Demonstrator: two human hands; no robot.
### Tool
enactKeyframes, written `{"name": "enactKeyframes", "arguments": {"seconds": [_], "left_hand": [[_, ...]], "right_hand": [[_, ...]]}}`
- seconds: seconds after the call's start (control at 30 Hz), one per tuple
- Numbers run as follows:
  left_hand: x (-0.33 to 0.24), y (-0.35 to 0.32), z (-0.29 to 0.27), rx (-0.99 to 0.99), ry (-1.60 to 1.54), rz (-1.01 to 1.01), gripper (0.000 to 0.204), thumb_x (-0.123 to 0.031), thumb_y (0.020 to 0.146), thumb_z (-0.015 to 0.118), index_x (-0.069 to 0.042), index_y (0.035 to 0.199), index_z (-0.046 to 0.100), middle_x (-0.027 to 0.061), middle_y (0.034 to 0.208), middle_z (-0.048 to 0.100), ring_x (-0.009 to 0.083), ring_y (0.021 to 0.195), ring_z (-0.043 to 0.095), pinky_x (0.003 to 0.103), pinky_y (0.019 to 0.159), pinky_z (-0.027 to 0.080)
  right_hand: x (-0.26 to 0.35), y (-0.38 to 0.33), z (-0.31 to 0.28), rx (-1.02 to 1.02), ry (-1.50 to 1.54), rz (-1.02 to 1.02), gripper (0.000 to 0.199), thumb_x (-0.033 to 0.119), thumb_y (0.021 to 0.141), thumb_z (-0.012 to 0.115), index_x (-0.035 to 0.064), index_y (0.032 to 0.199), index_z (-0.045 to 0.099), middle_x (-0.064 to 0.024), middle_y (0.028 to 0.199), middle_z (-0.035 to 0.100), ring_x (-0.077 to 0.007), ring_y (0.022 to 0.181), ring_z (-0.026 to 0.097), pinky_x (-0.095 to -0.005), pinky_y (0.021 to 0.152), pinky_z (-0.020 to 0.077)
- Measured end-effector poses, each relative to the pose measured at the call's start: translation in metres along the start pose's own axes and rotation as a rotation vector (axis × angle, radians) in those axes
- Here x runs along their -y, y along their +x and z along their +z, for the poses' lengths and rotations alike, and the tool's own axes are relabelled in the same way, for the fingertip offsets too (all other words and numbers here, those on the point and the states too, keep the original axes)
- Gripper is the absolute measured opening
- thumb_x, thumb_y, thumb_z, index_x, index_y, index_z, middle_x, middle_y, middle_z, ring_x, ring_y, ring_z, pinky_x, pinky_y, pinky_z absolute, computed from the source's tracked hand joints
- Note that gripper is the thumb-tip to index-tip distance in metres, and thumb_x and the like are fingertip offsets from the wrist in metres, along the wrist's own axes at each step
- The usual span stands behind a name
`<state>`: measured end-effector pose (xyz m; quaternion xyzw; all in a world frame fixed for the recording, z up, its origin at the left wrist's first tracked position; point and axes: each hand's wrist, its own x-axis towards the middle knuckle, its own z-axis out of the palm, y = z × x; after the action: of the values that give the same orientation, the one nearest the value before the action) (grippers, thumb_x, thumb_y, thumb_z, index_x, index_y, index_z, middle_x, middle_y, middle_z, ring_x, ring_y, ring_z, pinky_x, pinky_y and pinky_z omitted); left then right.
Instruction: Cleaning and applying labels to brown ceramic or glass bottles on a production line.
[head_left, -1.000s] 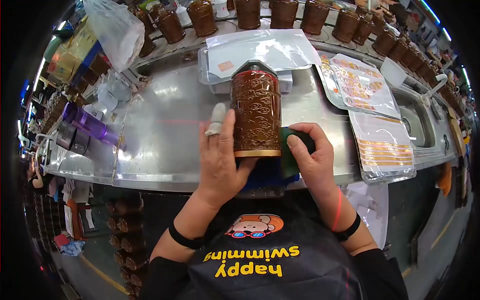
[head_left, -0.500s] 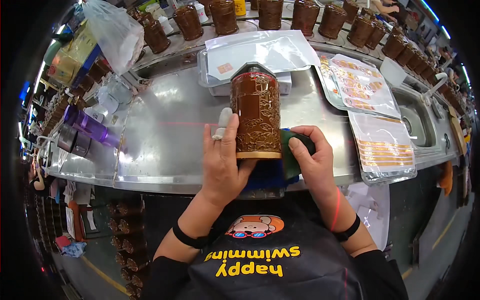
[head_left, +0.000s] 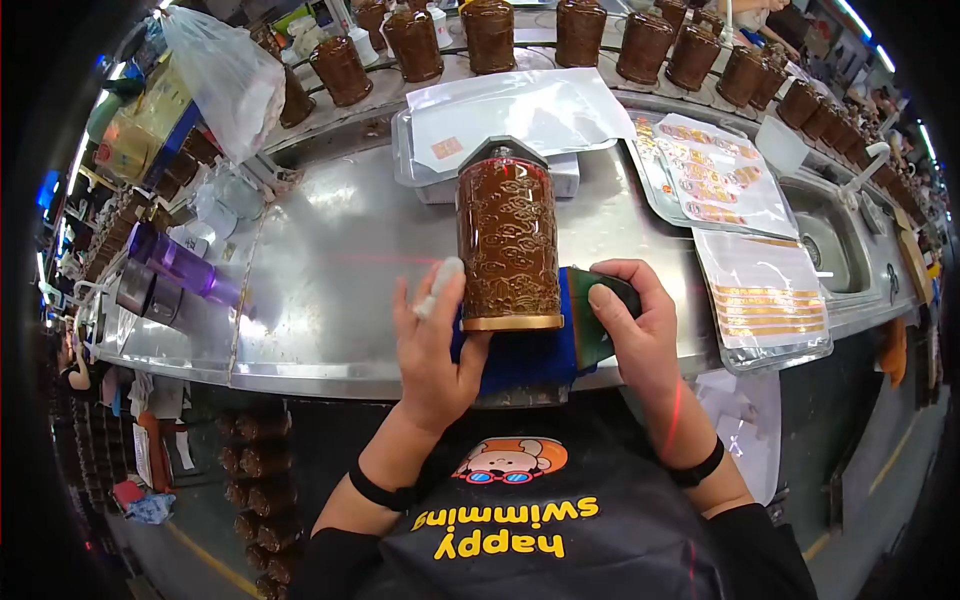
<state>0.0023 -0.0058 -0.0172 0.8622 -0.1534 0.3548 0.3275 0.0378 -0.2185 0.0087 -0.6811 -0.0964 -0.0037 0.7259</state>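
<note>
A glossy brown embossed jar [head_left: 508,240] lies lengthwise in front of me, its gold-edged end toward me and a dark angular fitting [head_left: 503,150] at its far end. Beneath its near end is a blue support [head_left: 525,365]. My left hand [head_left: 435,345] is at the jar's left side, fingers stretched and apart, a white covering on one finger; its thumb lies by the gold edge. On the right side, my right hand [head_left: 640,325] pinches a flat dark green scraper-like pad [head_left: 592,335], which is close to the jar's lower right edge. Whether it touches the jar is unclear.
A white sheet [head_left: 520,110] on a tray lies behind the jar. To the right are trays with printed sheets [head_left: 715,180] and gold strips [head_left: 765,300], then a sink [head_left: 825,245]. A purple bottle [head_left: 185,265] stands left. Several brown jars [head_left: 490,40] line the back.
The jar has been turned, showing a different part of its relief. My left fingers have loosened from its side, and the right hand with the green pad has shifted slightly right. The back-row jars have shifted.
</note>
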Motion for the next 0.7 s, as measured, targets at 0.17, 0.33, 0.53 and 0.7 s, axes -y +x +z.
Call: {"name": "enactKeyframes", "arguments": {"seconds": [0.17,0.33,0.53,0.7], "left_hand": [[-0.016,0.018,-0.011,0.046,0.16,0.357,0.032,-0.013,0.079,0.06,-0.014,0.111,0.063,0.0028,0.098,0.066,0.022,0.112,0.051,0.047,0.107,0.025],[-0.017,0.041,-0.007,0.154,0.112,0.545,0.027,-0.014,0.076,0.054,-0.019,0.099,0.067,-0.0053,0.081,0.066,0.0165,0.104,0.05,0.043,0.105,0.028],[0.007,0.046,-0.024,0.058,-0.106,0.261,0.028,-0.005,0.072,0.064,-0.015,0.098,0.067,0.0007,0.087,0.067,0.0222,0.096,0.053,0.045,0.096,0.034],[0.032,0.045,-0.037,0.025,-0.091,0.018,0.022,-0.006,0.079,0.061,-0.008,0.1,0.065,0.0057,0.073,0.061,0.0276,0.087,0.053,0.04,0.087,0.039]], "right_hand": [[0.006,0.003,-0.005,-0.008,-0.068,-0.044,0.019,0.007,0.088,0.058,-0.0017,0.105,0.055,-0.0044,0.092,0.062,-0.008,0.078,0.057,-0.0219,0.07,0.0477],[0.007,0.012,0.002,0.048,0.0,-0.098,0.016,-0.003,0.089,0.05,-0.002,0.104,0.056,-0.0124,0.108,0.059,-0.0136,0.092,0.059,-0.0245,0.076,0.0506],[0.029,0.04,-0.027,0.099,-0.465,-0.393,0.024,-0.013,0.082,0.044,-0.0021,0.095,0.061,-0.0153,0.121,0.057,-0.0177,0.092,0.06,-0.0267,0.072,0.0497],[0.053,0.131,-0.016,0.307,-0.868,-0.529,0.03,-0.007,0.084,0.047,0.0033,0.107,0.062,-0.017,0.115,0.058,-0.0302,0.1,0.058,-0.034,0.085,0.0467]]}}
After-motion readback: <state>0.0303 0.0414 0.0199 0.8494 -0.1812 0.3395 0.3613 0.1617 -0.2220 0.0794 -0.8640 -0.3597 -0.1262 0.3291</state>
